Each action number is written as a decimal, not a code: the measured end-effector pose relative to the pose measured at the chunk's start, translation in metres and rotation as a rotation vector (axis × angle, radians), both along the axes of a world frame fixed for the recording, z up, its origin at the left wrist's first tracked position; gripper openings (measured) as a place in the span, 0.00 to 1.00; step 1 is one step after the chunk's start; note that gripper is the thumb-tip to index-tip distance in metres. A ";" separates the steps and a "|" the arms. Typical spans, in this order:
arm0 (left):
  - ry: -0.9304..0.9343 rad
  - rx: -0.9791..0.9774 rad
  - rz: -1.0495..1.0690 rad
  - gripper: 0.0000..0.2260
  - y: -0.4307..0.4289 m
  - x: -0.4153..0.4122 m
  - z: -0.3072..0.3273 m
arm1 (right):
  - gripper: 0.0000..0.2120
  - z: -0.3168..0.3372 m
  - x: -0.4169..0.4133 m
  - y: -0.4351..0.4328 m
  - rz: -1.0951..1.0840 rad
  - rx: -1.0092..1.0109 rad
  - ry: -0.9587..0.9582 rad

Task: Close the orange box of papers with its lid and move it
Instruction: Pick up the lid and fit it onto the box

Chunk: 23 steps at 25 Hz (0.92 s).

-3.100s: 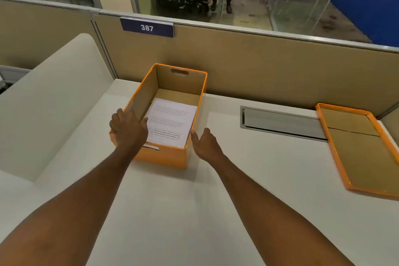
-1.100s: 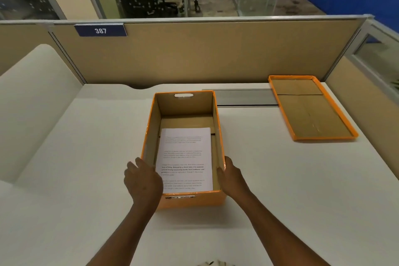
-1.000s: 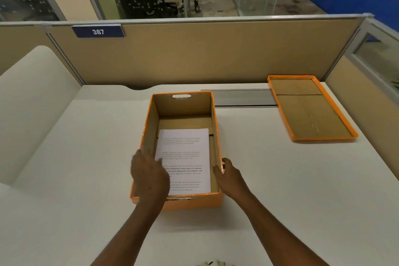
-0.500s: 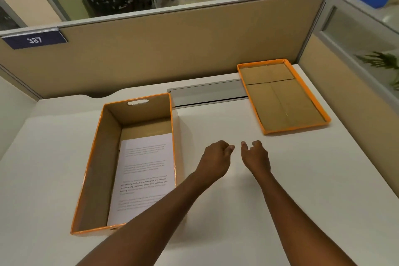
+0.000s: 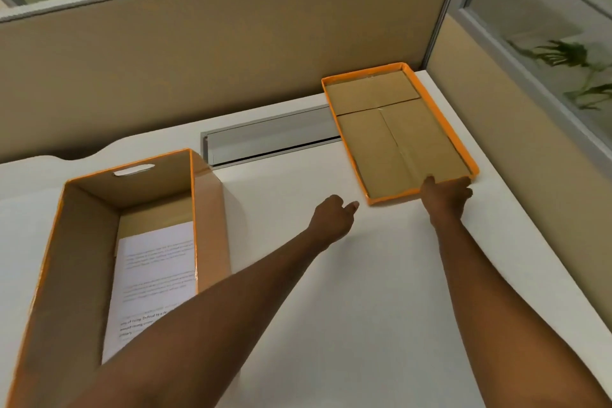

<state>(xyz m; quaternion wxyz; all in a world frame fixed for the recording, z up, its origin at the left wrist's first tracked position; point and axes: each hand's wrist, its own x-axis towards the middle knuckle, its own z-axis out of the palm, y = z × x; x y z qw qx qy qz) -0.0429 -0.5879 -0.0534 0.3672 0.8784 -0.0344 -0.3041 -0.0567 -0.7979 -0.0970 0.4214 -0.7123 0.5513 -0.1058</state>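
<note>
Orange cardboard box (image 5: 126, 262) now released, papers (image 5: 155, 275) inside; right hand (image 5: 445, 197) grips upturned orange lid (image 5: 397, 132) at near edge, left hand (image 5: 332, 220) loosely curled, empty, approaching. Fitting follows.

Soft, even indoor light, a little dim. Both arms drop faint shadows on the white counter (image 5: 381, 291). Edges bend outward; the picture is slightly blurred.
</note>
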 end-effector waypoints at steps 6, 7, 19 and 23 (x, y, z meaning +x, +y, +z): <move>0.160 -0.184 0.035 0.30 -0.036 0.023 -0.019 | 0.34 -0.020 0.024 -0.064 0.006 -0.107 0.175; 0.187 -0.214 0.052 0.31 -0.037 0.024 -0.022 | 0.32 -0.024 0.025 -0.069 0.026 -0.115 0.198; 0.229 -0.370 0.303 0.20 -0.016 0.027 -0.027 | 0.17 -0.026 0.006 -0.028 -0.138 -0.092 -0.032; 0.166 -0.312 0.348 0.19 0.011 0.019 -0.010 | 0.04 -0.007 -0.017 0.013 -0.207 0.086 -0.299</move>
